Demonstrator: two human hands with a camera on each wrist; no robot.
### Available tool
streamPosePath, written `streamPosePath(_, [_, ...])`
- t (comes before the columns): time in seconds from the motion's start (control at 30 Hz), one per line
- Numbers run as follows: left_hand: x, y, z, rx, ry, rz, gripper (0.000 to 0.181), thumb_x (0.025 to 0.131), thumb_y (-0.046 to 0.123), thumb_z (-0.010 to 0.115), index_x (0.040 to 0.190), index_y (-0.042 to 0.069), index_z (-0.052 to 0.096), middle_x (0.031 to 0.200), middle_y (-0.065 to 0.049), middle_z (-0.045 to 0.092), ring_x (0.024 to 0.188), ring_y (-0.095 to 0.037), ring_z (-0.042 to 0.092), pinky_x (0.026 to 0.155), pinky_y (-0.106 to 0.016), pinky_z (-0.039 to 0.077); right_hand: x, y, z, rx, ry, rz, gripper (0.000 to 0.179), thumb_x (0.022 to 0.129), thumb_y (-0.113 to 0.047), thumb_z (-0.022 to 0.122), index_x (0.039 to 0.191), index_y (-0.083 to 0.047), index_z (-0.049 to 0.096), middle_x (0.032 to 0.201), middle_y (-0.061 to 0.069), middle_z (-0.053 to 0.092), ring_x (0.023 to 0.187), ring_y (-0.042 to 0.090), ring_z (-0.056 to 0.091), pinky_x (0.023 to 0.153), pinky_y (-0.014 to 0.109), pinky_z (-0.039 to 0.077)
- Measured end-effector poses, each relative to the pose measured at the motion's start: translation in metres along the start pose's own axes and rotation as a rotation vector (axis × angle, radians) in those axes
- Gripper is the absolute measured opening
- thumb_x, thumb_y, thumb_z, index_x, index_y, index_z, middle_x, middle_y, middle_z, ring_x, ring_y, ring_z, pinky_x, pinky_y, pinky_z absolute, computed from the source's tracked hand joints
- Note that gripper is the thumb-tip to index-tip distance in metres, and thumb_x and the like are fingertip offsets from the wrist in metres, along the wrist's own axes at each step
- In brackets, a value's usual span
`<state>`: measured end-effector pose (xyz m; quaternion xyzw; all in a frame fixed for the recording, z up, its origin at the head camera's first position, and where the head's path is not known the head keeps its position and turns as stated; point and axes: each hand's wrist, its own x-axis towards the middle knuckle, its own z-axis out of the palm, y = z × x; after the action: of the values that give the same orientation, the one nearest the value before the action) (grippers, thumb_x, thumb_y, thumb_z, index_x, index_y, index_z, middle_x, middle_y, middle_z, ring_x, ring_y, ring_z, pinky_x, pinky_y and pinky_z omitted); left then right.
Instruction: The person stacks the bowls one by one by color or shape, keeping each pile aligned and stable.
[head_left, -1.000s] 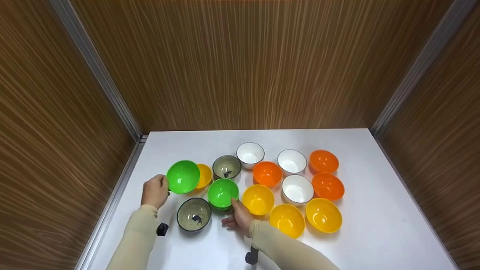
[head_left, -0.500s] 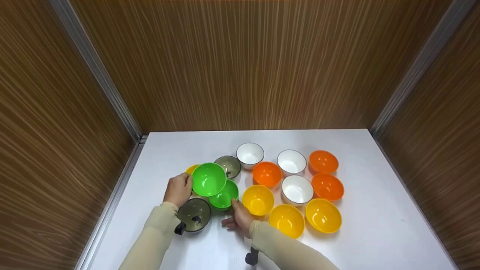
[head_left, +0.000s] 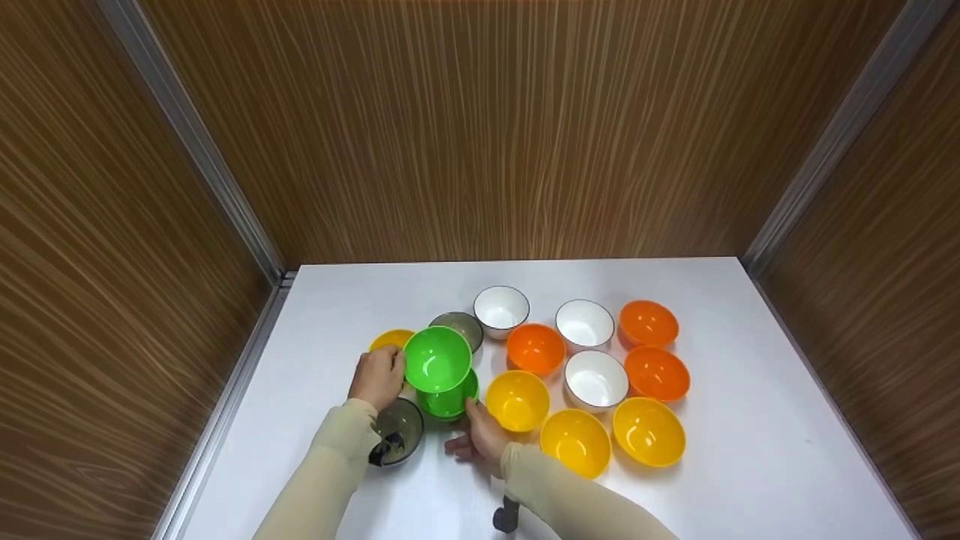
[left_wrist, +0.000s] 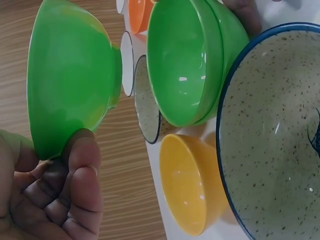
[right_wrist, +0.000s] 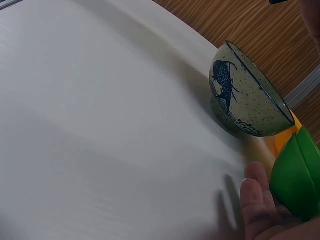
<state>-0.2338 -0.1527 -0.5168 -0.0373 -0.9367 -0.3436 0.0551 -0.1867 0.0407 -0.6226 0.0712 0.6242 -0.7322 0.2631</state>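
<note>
My left hand [head_left: 378, 377] pinches a green bowl [head_left: 438, 358] by its rim. In the left wrist view the raised green bowl [left_wrist: 72, 80] is apart from two nested green bowls [left_wrist: 180, 65] on the table. My right hand [head_left: 486, 437] holds the nested green bowls [head_left: 448, 405] at their near right side, thumb at the rim; in the right wrist view, fingers [right_wrist: 254, 192] lie along their outer wall. A speckled bowl with a dark blue rim [head_left: 401, 431] stands in front of the left hand, partly hidden by the left wrist.
Behind the raised bowl are a yellow bowl [head_left: 391, 339] and another speckled bowl [head_left: 461, 324]. To the right stand white bowls [head_left: 595, 379], orange bowls [head_left: 535, 348] and yellow bowls [head_left: 517, 400], several in all. Wood-grain panels [head_left: 495, 135] enclose the white table [head_left: 780, 450].
My left hand has carried the green bowl rightward from beside the left yellow bowl until it overlaps the nested green bowls in the head view. My right hand has stayed in place.
</note>
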Motion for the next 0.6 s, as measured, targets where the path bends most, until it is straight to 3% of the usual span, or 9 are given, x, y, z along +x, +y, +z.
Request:
streamPosePath(0.2, [0.001, -0.001, 0.008, 0.012, -0.006, 0.022, 0.023, 0.098, 0.012, 0.049, 0.08, 0.006, 0.061, 0.062, 0.0, 0.048, 0.061, -0.017, 0.048, 0.061, -0.035, 0.043, -0.002, 0.0, -0.001, 0.013, -0.01, 0.0, 0.059, 0.103, -0.05, 0.024, 0.145, -0.008, 0.022, 0.124, 0.023, 0.057, 0.084, 0.034, 0.067, 0.071, 0.046, 0.054])
streamPosePath(0.6, [0.004, -0.002, 0.022, 0.018, -0.1, -0.084, 0.021, 0.099, 0.013, 0.049, 0.089, 0.004, 0.064, 0.07, -0.003, 0.053, 0.07, -0.021, 0.051, 0.068, -0.037, 0.046, -0.003, 0.0, 0.0, -0.008, 0.011, -0.016, 0.06, 0.103, -0.05, 0.023, 0.145, -0.008, 0.023, 0.126, 0.024, 0.057, 0.085, 0.036, 0.068, 0.071, 0.047, 0.055])
